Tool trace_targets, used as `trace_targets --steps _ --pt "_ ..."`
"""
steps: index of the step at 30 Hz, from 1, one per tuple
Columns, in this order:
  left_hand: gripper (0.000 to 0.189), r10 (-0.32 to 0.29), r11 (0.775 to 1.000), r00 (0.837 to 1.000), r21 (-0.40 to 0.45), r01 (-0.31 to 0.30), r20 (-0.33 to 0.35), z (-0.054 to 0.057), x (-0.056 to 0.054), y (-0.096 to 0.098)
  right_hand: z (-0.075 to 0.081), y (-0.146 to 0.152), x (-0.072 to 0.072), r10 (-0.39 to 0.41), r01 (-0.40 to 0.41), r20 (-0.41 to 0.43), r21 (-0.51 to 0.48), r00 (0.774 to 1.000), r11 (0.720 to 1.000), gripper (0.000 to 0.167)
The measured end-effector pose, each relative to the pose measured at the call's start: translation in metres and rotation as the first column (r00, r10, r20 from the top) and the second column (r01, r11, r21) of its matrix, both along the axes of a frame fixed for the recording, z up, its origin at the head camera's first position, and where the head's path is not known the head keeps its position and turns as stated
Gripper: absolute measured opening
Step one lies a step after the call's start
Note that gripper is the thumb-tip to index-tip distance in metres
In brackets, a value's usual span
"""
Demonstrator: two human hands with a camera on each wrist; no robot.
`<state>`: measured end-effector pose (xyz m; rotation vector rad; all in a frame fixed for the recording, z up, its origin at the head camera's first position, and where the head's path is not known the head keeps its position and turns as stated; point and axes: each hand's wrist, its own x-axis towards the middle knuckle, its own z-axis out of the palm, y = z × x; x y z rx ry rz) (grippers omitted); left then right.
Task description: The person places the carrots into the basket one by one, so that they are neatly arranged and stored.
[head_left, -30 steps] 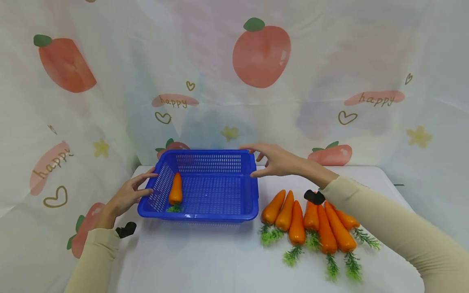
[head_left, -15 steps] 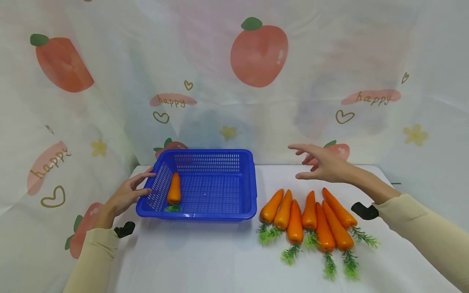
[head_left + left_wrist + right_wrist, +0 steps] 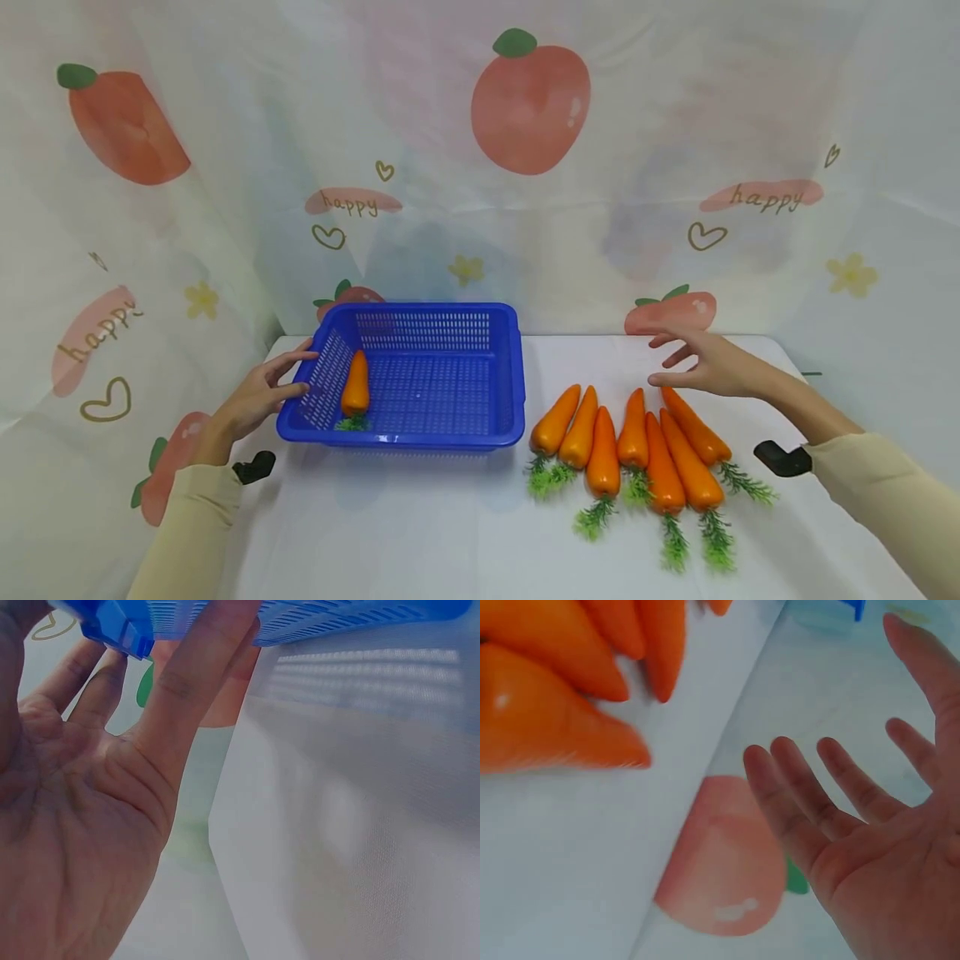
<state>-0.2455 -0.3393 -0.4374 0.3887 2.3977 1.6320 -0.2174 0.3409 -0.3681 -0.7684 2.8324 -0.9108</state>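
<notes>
A blue plastic basket [image 3: 420, 442] stands on the white table, and a single orange carrot [image 3: 356, 385] with a green leafy top lies in its left end. My left hand [image 3: 258, 398] holds the basket's left side, thumb and a finger at the rim. From the left wrist view, the other fingers [image 3: 176, 694] reach up against the basket's outer side. Beyond the tips of the loose carrots [image 3: 666, 462], my right hand [image 3: 708, 362] hovers with spread fingers. Nothing is in its grasp; the right wrist view shows the bare palm and nearby carrot tips.
Several carrots lie side by side right of the basket, their green tops towards me. A patterned cloth backdrop [image 3: 480, 208] rises behind the table [image 3: 420, 533] and along its left side. The table's back edge runs just behind the basket.
My right hand has left the basket's right rim and moved right, over towards the far tips of the carrots. My left hand has stayed at the basket's left side.
</notes>
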Motion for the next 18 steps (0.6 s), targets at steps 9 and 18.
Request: trace_targets --steps 9,18 --pt "0.059 0.001 1.0 1.0 0.003 -0.001 -0.001 -0.001 -0.001 -0.001 -0.034 0.043 0.002 -0.056 0.066 0.329 -0.02 0.943 0.998 0.072" --pt "0.059 0.007 1.0 1.0 0.006 -0.007 0.005 -0.004 -0.003 -0.002 -0.06 0.07 0.008 -0.049 0.082 0.536 -0.037 0.843 0.996 0.068"
